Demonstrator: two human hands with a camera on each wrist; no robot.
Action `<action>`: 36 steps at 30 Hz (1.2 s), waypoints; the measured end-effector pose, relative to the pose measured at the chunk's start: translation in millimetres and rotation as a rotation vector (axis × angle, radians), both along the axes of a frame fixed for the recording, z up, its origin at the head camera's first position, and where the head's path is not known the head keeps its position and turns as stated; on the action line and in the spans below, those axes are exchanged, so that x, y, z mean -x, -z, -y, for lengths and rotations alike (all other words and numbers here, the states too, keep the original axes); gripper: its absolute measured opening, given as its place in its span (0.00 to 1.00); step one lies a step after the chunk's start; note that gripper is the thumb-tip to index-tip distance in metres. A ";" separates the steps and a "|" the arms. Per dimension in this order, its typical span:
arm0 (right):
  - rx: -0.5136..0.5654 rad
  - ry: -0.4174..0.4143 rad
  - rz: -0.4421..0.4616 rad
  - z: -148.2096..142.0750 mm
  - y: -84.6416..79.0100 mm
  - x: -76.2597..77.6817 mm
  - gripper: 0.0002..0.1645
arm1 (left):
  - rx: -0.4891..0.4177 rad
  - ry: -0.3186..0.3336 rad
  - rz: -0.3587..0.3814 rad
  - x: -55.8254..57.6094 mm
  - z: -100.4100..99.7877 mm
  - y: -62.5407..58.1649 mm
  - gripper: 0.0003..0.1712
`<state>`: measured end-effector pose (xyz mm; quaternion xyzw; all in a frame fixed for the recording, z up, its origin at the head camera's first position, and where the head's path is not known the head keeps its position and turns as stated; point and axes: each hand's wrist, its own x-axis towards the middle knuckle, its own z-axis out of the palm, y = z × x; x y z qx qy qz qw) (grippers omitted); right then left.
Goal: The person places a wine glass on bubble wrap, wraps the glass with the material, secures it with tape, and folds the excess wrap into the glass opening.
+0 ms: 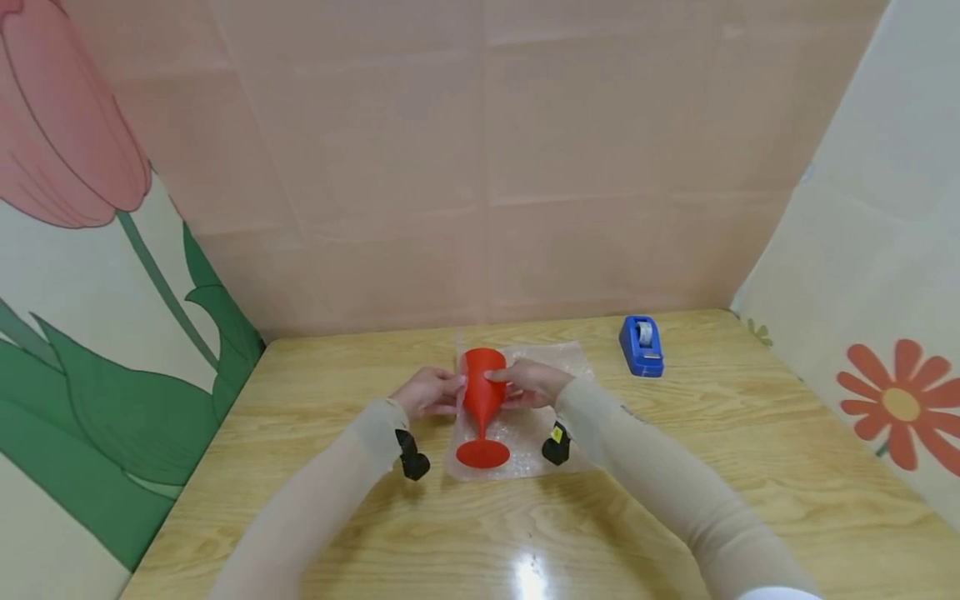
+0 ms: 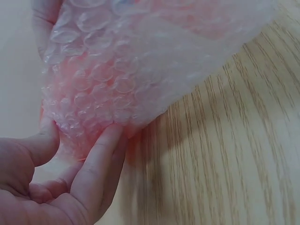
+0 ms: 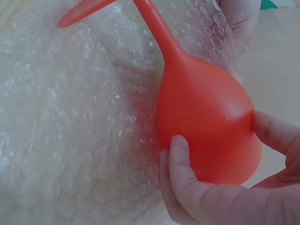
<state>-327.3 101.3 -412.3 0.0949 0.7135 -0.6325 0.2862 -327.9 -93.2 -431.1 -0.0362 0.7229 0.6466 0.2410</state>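
Observation:
A red plastic goblet [image 1: 483, 387] lies on its side over a sheet of bubble wrap [image 1: 573, 354], its round foot toward the near edge. My right hand [image 1: 534, 382] grips the goblet's bowl; in the right wrist view, the thumb is on one side of the bowl [image 3: 206, 117] and fingers on the other. My left hand [image 1: 431, 390] pinches the wrap's left edge at the bowl. In the left wrist view, bubble wrap [image 2: 103, 89] covers the goblet's side, red showing through, with thumb and fingers [image 2: 96, 168] around it.
A blue tape dispenser [image 1: 642, 347] with a roll of tape stands at the back right of the wooden table [image 1: 345, 517]. A plain pinkish backdrop rises behind the table, and flower-printed sheets hang at both sides.

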 end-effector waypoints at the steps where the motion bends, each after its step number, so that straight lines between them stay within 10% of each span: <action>1: 0.012 -0.008 0.003 -1.4 0.6 0.5 0.29 | -0.003 0.008 -0.010 -0.3 -0.8 -0.3 0.22; 13: 0.145 -0.075 0.048 -19.7 7.6 3.2 0.14 | 0.015 0.026 -0.088 -4.2 -20.6 -10.9 0.15; 23: 0.177 -0.096 0.065 -28.0 7.0 2.9 0.19 | 0.119 0.056 -0.149 -7.1 -27.9 -16.0 0.16; 29: 0.039 -0.022 0.036 -24.7 -1.9 0.1 0.30 | 0.150 0.058 -0.138 -10.1 -28.0 -20.3 0.17; 36: -0.216 -0.118 -0.119 -18.2 -14.9 -5.3 0.20 | 0.164 0.065 -0.130 -9.6 -29.4 -23.1 0.19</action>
